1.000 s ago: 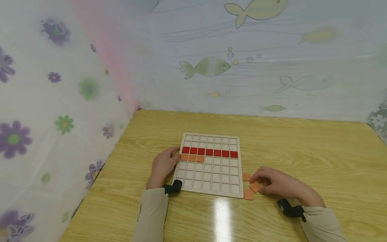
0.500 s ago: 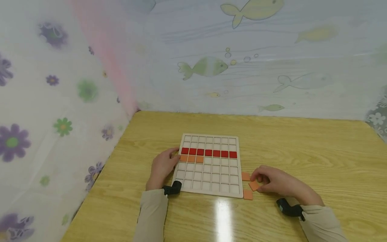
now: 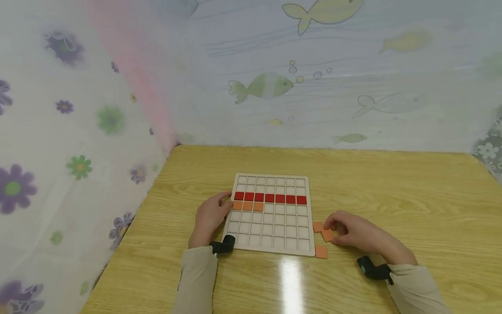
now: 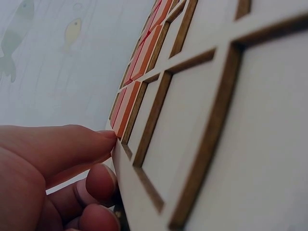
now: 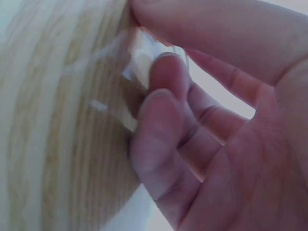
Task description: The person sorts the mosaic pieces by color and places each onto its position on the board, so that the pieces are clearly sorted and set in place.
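A pale wooden grid board (image 3: 268, 240) lies on the table, with a full row of red tiles (image 3: 269, 198) across it. Below that row, at its left end, are three orange tiles (image 3: 248, 206) in their squares. My left hand (image 3: 208, 218) holds the board's left edge; in the left wrist view its thumb (image 4: 82, 142) rests at the rim beside the end orange tile, other fingers curled lower at the side. Right of the board, my right hand (image 3: 354, 229) pinches a loose orange tile (image 3: 327, 236) between thumb and fingers. The right wrist view hides that tile.
Two more loose orange tiles lie by the board's right edge: one behind the pinched tile (image 3: 318, 226), one near the front corner (image 3: 321, 251). A wood-grain table (image 3: 412, 187) surrounds the board. Patterned sheets (image 3: 251, 126) stand behind and at the left.
My right hand and the pinched orange tile have moved slightly away from me, closer to the rear loose tile. The left hand keeps its place on the board.
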Motion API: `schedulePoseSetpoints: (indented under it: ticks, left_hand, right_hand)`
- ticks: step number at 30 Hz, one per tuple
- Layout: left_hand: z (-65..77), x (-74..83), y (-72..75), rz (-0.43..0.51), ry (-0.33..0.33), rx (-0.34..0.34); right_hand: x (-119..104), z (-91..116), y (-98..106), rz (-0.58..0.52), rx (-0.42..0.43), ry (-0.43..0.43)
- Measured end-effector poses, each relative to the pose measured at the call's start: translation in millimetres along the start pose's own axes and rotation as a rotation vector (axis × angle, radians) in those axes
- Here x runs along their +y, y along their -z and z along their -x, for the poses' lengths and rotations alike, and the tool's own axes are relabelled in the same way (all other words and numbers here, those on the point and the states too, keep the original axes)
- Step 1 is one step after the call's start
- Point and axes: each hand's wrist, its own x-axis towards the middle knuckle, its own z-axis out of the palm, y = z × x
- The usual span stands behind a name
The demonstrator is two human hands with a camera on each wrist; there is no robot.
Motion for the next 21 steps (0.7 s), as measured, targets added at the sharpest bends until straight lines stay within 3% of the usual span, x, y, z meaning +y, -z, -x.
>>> schedulePoseSetpoints:
  ticks: [21]
  left_hand:
    - [0.2, -0.3, -1.4, -0.024, -0.012, 0.026]
  right_hand:
    - [5.2, -2.2, -4.8, -0.003, 0.081, -0.007]
